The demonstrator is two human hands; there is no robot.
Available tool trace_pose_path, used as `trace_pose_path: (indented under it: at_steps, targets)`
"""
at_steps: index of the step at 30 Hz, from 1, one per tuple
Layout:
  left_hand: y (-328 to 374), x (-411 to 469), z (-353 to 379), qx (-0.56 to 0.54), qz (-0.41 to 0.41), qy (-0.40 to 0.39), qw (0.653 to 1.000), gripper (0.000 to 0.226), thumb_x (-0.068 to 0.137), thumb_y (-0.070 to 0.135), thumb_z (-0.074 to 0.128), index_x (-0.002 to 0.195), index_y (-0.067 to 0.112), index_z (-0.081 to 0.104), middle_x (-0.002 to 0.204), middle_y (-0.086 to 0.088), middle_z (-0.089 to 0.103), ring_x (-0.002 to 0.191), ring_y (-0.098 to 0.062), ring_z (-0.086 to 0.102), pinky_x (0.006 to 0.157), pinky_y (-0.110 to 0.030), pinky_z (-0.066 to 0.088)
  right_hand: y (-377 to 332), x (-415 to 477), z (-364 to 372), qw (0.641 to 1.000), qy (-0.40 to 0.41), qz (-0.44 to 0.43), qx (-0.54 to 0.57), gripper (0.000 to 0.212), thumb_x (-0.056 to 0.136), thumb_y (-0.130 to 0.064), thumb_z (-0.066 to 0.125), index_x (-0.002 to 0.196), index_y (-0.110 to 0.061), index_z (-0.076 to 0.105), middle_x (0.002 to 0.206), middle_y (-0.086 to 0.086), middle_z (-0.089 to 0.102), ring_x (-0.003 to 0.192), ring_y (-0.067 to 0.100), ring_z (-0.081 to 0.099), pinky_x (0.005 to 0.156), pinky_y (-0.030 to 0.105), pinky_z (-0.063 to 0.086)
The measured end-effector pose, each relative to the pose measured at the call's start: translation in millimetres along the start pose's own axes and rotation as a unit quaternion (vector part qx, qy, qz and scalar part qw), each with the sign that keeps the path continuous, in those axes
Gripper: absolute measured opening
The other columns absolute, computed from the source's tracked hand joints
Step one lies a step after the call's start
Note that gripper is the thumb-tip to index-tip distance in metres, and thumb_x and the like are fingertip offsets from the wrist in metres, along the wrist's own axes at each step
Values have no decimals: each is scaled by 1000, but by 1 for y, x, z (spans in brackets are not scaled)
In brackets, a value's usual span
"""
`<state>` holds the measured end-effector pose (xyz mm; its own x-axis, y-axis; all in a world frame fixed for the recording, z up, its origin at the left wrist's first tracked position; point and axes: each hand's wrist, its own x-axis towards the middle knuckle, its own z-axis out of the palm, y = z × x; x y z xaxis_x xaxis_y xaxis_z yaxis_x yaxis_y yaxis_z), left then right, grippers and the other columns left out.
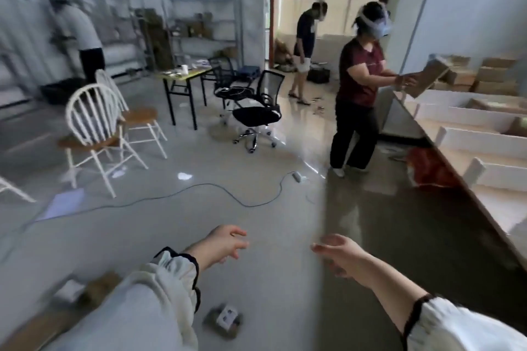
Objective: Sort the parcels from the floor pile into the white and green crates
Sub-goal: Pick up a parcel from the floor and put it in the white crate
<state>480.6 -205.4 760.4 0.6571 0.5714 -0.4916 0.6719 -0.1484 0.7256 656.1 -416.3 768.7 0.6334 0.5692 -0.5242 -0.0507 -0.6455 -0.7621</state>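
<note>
Left hand (225,242) and right hand (339,252) hover empty, fingers loose and apart, but the parcel (225,322) at bottom centre and the cable (199,189) mid-frame could trip a careless step.

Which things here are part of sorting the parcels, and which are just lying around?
Job: labelled floor parcel; blurred parcels lower left; white crates at right; left hand and right hand, both empty.
Lying about: white chairs; office chair; floor cable; table.

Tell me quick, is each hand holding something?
Left hand: open, holding nothing.
Right hand: open, fingers loosely curled, holding nothing.
</note>
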Motion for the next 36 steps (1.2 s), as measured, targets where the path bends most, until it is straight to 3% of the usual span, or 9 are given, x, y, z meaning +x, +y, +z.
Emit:
trace_pose_path:
  at_steps: [6, 12, 16, 19, 21, 24, 28, 33, 36]
  targets:
    - [-137, -46, -132, -79, -104, 108, 986, 33, 87, 24, 63, 118, 20, 56, 95, 1, 63, 77, -17, 60, 68, -26, 37, -96, 26, 187, 985, -129, -56, -104, 55, 83, -42, 68, 131, -20, 50, 116, 4, 63, 83, 17, 59, 67, 25, 45]
    - [-250, -93, -201, -152, -173, 175, 957, 35, 90, 28, 60, 124, 20, 54, 111, -3, 64, 90, -17, 61, 86, -32, 43, -115, 35, 350, 949, -256, -55, -174, 51, 83, -41, 68, 127, -20, 53, 122, 1, 62, 83, 18, 59, 74, 29, 43]
    - [-320, -108, -208, -203, -207, 228, 929, 29, 89, 23, 64, 117, 16, 58, 92, -1, 66, 68, -9, 61, 57, -21, 41, -110, 44, 437, 918, -315, -40, -236, 46, 84, -41, 67, 123, -21, 54, 114, -1, 61, 87, 18, 59, 75, 30, 44]
    - [-371, -105, -197, -271, -244, 245, 898, 19, 90, 24, 62, 108, 19, 61, 77, 3, 59, 60, -10, 54, 57, -21, 33, -95, 57, 499, 889, -358, -34, -282, 27, 84, -36, 68, 105, -21, 59, 106, 0, 59, 79, 18, 56, 65, 26, 39]
    - [-405, -94, -184, -307, -277, 249, 876, 7, 94, 24, 55, 98, 20, 59, 86, 0, 58, 72, -15, 53, 65, -25, 34, -76, 70, 542, 863, -390, -45, -317, 14, 85, -34, 67, 88, -23, 58, 100, 1, 57, 69, 14, 53, 64, 25, 37]
    - [-465, -63, -158, -334, -305, 251, 856, 7, 96, 24, 52, 99, 19, 55, 101, -3, 56, 87, -19, 52, 70, -26, 39, -35, 101, 606, 835, -419, -68, -350, 26, 85, -35, 65, 105, -18, 62, 103, 2, 58, 74, 17, 55, 70, 27, 42]
    - [-567, -17, -112, -374, -318, 287, 823, 9, 94, 15, 56, 103, 11, 55, 90, -6, 57, 68, -13, 52, 41, -12, 44, 41, 151, 686, 797, -448, -79, -397, 34, 88, -38, 62, 115, -18, 59, 105, 5, 57, 83, 21, 55, 75, 30, 43]
    - [-709, 50, -33, -395, -345, 277, 805, 28, 94, 22, 57, 120, 11, 58, 113, -7, 65, 93, -21, 62, 75, -26, 45, 167, 225, 777, 758, -458, -99, -454, 43, 87, -42, 61, 124, -20, 56, 115, 1, 55, 77, 13, 55, 63, 24, 41]
    - [-789, 89, 23, -380, -361, 284, 803, 23, 89, 28, 63, 110, 17, 59, 97, 0, 64, 87, -17, 61, 66, -23, 47, 245, 266, 825, 740, -470, -98, -472, 48, 88, -43, 60, 127, -18, 53, 121, 2, 55, 87, 17, 56, 66, 26, 43]
